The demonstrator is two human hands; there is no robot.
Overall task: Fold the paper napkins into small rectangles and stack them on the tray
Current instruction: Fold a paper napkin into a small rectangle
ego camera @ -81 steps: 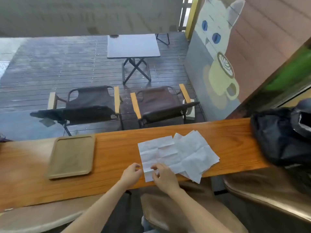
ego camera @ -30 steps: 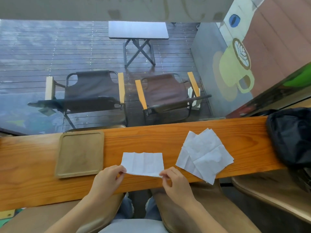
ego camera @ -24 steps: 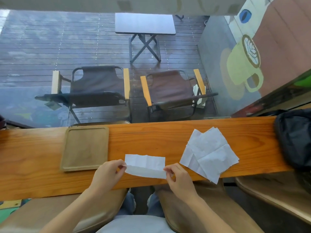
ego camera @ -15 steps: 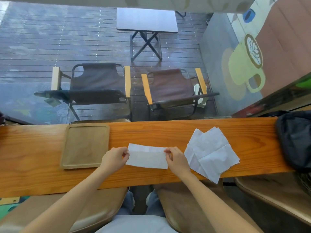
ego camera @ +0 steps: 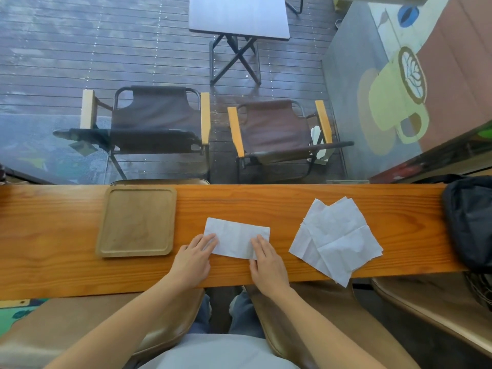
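Napkin (ego camera: 235, 237) now flat; left hand (ego camera: 193, 259), right hand (ego camera: 267, 263) fingers spread, apparently pressing near corners.

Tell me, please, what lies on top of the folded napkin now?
Only fingers: the left hand presses its left end, the right hand its right end. The folded napkin lies flat on the wooden counter. Its inner layers are covered, so their alignment cannot be seen.

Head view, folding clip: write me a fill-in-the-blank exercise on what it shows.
1. The tray holds ____ napkins.
2. The left hand and right hand press flat on the ____ napkin.
3. The unfolded pile lies to the ____ of that napkin.
4. The black bag sits at the counter's ____ end.

Missing words: no; folded; right; right
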